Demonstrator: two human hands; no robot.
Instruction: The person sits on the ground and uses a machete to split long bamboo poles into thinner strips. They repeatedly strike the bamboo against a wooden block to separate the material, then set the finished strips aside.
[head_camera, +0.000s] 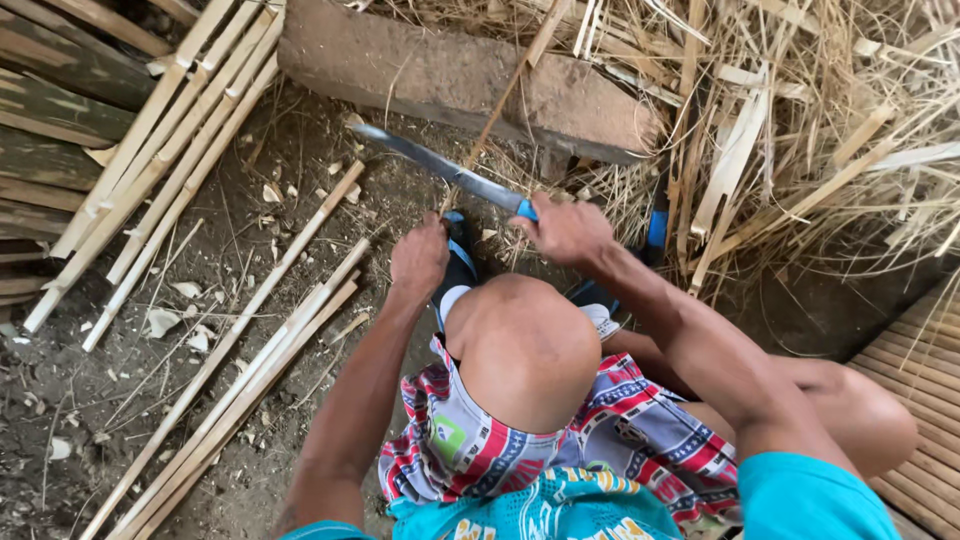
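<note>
Bamboo strip (505, 95) pinched in left grip (420, 258), knife (440, 165) clenched in right grip (568, 232).

A grey steel blade (430, 160) is seen on the knife, with a bright blue handle (526, 209) showing at the right hand (565, 230). The thin strip (505, 95) rising from the left hand (420, 258) is coloured pale tan. Pale yellow-cream is shown by the split bamboo slats (160, 150) at the far left and by the slats (250, 370) on the near left. The ground (80, 400) is coloured dark grey-brown, flecked with whitish chips. A dull brown-grey is worn by the block (460, 80) at the far side. Straw-yellow shavings (800, 120) are heaped at the far right. The shorts (460, 450) are patterned in red, white, blue and green, and the shirt (800, 500) is turquoise.
</note>
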